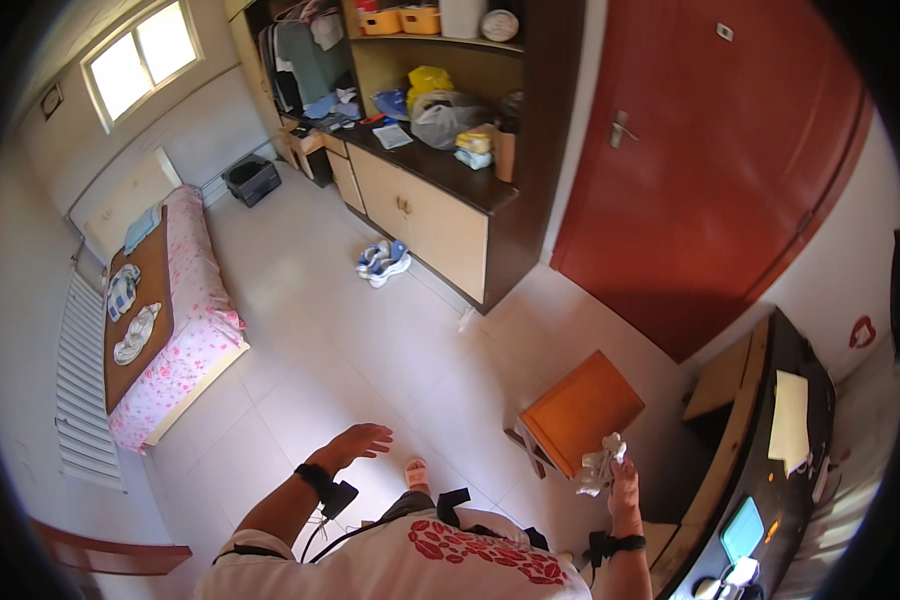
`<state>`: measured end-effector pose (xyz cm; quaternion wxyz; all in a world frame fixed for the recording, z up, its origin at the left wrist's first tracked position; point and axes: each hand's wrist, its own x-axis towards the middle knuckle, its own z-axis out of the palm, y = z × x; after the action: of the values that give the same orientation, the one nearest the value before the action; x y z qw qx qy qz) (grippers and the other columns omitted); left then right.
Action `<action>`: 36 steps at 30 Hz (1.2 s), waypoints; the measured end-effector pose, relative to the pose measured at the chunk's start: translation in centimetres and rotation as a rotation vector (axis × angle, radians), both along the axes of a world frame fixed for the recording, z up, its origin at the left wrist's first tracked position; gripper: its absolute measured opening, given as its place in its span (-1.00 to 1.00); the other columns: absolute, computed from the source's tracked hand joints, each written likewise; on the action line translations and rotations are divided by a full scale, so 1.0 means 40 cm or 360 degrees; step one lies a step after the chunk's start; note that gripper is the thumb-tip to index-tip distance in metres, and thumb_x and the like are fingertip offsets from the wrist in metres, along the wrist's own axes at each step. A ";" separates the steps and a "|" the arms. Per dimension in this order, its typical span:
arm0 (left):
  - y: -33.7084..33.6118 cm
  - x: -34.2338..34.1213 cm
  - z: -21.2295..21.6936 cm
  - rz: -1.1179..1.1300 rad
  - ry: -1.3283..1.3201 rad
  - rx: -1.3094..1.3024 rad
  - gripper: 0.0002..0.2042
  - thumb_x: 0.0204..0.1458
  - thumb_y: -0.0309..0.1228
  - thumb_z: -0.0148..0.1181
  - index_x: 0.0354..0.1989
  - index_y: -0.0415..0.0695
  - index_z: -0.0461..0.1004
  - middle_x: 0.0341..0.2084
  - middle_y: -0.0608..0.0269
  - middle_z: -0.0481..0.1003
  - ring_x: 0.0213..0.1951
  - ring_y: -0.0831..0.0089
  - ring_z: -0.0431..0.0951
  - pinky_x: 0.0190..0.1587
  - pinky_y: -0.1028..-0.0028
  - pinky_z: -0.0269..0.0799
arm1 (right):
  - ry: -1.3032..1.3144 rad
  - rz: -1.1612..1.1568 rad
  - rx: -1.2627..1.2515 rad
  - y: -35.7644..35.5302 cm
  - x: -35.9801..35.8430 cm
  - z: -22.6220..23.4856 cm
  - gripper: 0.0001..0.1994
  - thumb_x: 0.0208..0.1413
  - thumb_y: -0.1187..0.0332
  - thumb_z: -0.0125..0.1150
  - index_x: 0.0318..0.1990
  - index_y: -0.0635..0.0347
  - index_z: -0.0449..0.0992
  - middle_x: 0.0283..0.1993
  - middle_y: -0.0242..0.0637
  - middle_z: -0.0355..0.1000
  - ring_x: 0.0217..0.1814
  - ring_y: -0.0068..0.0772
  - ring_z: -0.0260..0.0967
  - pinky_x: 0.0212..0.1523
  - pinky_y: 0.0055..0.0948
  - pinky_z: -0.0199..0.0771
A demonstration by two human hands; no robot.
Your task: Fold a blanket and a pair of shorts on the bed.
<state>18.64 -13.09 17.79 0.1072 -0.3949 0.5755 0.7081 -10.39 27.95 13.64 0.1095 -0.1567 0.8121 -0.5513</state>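
Note:
My right hand point(625, 492) is closed on a crumpled white cloth point(598, 468), possibly tissue; its bunched folds stick out past my fingers. The cloth is above the near edge of an orange-brown wooden stool point(584, 410), and I cannot tell whether they touch. My left hand point(354, 446) is held out over the tiled floor with its fingers stretched and nothing in it. Each wrist has a black strap, and a small dark box with a cable hangs at the left one.
A desk point(745, 400) with papers runs along the right. Ahead stand a cabinet point(425, 215) and a red door point(710, 160). Blue-and-white shoes point(382, 262) lie on the floor. At left is a bed point(195, 300) with clothes; a black box point(252, 180) sits beyond it.

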 end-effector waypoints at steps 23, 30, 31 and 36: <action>-0.674 0.005 -0.158 0.1051 -0.0130 -0.0022 -0.64 -0.03 -0.23 -0.13 -0.11 -0.22 0.25 -0.22 0.11 0.36 -0.20 0.30 0.40 -0.14 0.35 0.25 | -0.0061 0.0098 0.0160 -1.477 -0.746 0.028 -0.75 -0.12 0.32 0.03 -0.29 0.29 0.35 -0.52 -0.33 0.32 -0.53 -0.55 0.22 -0.54 -0.52 0.22; -0.812 0.046 -0.102 0.1375 -0.0658 -0.0129 -0.68 -0.04 -0.28 -0.14 -0.16 -0.22 0.27 -0.29 0.11 0.40 -0.29 0.31 0.45 -0.27 0.39 0.33 | 0.0945 -0.0066 0.0674 -1.764 -1.027 -0.142 -0.67 0.00 0.34 -0.14 -0.03 0.17 0.25 0.04 -0.11 0.13 0.10 -0.05 0.00 0.06 -0.19 0.04; -0.826 0.052 -0.087 0.1407 -0.0739 -0.0172 -0.68 -0.03 -0.28 -0.15 -0.16 -0.23 0.26 -0.29 0.09 0.39 -0.29 0.30 0.44 -0.28 0.38 0.33 | 0.0991 0.0039 0.0990 -1.780 -1.029 -0.200 -0.66 -0.01 0.38 -0.17 -0.02 0.15 0.24 0.06 -0.14 0.11 0.12 -0.09 -0.03 0.08 -0.19 0.00; -0.820 0.078 -0.057 0.1606 -0.1103 -0.0164 -0.67 -0.07 -0.29 -0.13 -0.19 -0.26 0.26 -0.31 0.08 0.41 -0.29 0.29 0.44 -0.29 0.36 0.34 | 0.1009 -0.0150 0.1310 -1.954 -0.937 -0.262 -0.59 -0.09 0.45 -0.17 0.02 0.09 0.20 0.12 -0.23 0.04 0.18 -0.15 -0.10 0.09 -0.20 -0.02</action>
<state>21.78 -45.91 15.50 -0.0796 -0.8305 0.2829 0.4732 -47.88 -50.20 3.18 -0.1141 -0.2231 0.9611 -0.1162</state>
